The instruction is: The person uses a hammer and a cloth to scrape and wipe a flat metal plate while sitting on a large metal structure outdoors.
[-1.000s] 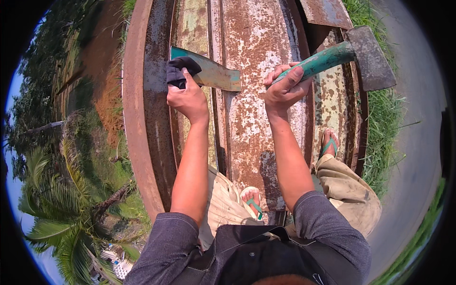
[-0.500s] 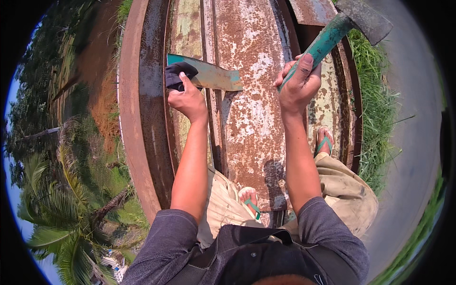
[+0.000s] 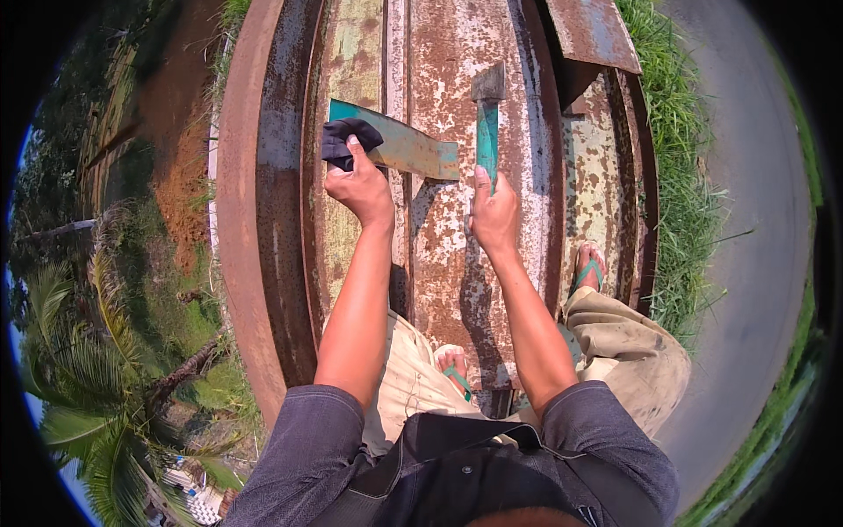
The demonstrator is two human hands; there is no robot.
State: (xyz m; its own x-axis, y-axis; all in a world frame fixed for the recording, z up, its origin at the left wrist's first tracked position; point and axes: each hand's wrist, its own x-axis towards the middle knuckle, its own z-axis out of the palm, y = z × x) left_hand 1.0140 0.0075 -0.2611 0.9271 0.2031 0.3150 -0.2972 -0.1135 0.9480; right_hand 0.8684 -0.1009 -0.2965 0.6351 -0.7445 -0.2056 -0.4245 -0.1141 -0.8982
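A folded black cloth lies between my left hand and a bent flat metal strip, gripped together near the strip's left end. The strip is partly teal, partly rusty, and its bent right end sits over the large rusty steel beam. My right hand is closed around the lower teal handle of a hammer. Its grey metal head points away from me, just right of and beyond the strip's free end. The hammer and the strip are apart.
Further rusty beams with peeling pale paint run alongside, and a short steel piece lies across at the far right. My sandalled feet are on the beams. Grass and a grey road border the right; palm fronds and soil are left.
My right hand has swung the hammer from the upper right down and left, toward the strip's free end. My left hand keeps its grip on the cloth and strip, shifted slightly right in the picture.
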